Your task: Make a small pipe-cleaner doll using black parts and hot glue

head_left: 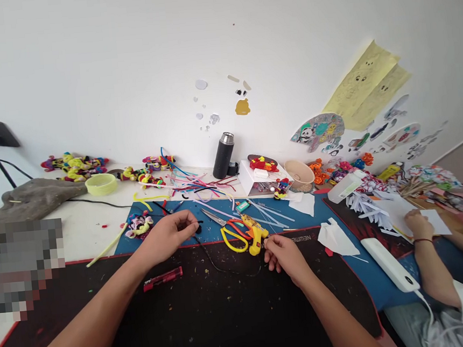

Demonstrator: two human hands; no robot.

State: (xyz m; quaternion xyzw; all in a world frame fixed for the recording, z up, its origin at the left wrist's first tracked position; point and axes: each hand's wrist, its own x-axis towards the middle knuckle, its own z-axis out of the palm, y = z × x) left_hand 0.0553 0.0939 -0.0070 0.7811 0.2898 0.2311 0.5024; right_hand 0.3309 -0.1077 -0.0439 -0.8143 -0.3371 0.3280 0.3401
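Observation:
Thumb and fingertips of my left hand (179,229) pinch a small black curled piece (198,227), whose kind I cannot make out. My right hand (283,255) is closed with curled fingers, close beside a yellow glue gun (256,239); whatever its fingertips hold is hidden. A thin black cord (227,272) sags over the dark mat from near my left hand to below the glue gun. Scissors with yellow and orange handles (234,242) lie open between my hands. A red and black pen-like item (163,278) rests below my left hand.
Pipe cleaners (204,185), a black thermos (224,155) and a white box (252,180) stand along the wall. Small colourful figures (79,166) lie at left. At right are a white power bank (389,265), white scraps (337,238) and another person's hand (419,225).

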